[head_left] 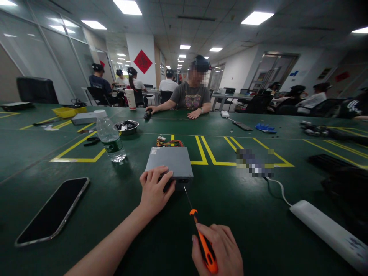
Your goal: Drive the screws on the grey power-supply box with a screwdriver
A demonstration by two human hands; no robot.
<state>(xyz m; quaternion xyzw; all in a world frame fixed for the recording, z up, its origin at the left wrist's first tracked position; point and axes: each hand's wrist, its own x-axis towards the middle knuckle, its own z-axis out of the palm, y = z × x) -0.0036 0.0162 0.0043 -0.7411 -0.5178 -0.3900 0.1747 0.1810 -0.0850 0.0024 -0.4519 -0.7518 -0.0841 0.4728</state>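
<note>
A: The left hand [153, 191] lies flat at lower centre, fingers loosely spread over the near left corner of the grey metal box [170, 163].

B: And left of it?

A: A phone [54, 211] lies face up at lower left; a water bottle [109, 136] stands upper left of the box, well apart from it.

B: The box itself?

A: Mid-frame on the green worktop [244, 214], coloured wires [169, 143] behind it.

B: The right hand [220, 249]?

A: Bottom centre, closed around an orange screwdriver [201, 239]; its tip meets the box's near face. A white power strip [330, 232] lies at lower right.
</note>
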